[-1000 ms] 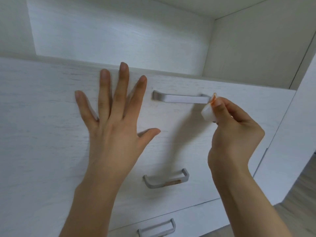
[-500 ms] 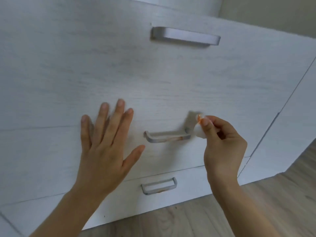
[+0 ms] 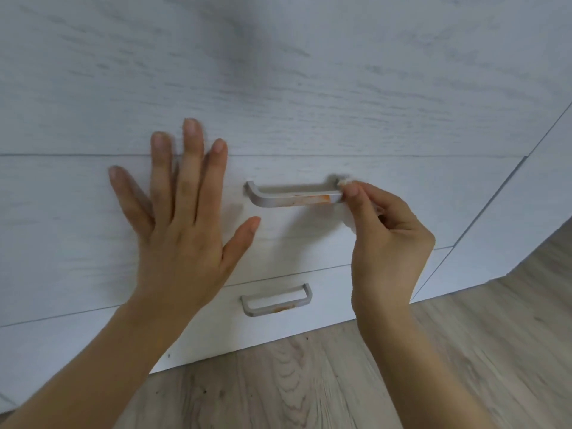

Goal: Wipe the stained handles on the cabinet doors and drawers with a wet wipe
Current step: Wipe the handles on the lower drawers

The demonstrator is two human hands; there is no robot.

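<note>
A grey metal handle [image 3: 288, 198] with an orange stain on its right half sits on the middle drawer front [image 3: 402, 193] of a white wood-grain cabinet. My right hand [image 3: 387, 243] pinches a small white wet wipe [image 3: 346, 182] and holds it against the handle's right end. My left hand [image 3: 182, 218] lies flat, fingers spread, on the drawer front just left of the handle. Below, the bottom drawer's handle [image 3: 277, 300] shows a small orange stain on its lower bar.
Wood-look flooring [image 3: 340, 382] runs along the cabinet's base. A taller white panel [image 3: 526, 218] stands to the right of the drawers. The upper drawer front [image 3: 278, 72] fills the top of the view.
The view has dropped from the top handle to the middle one. Both hands moved down the cabinet front, and the wipe now touches the middle handle's right end.
</note>
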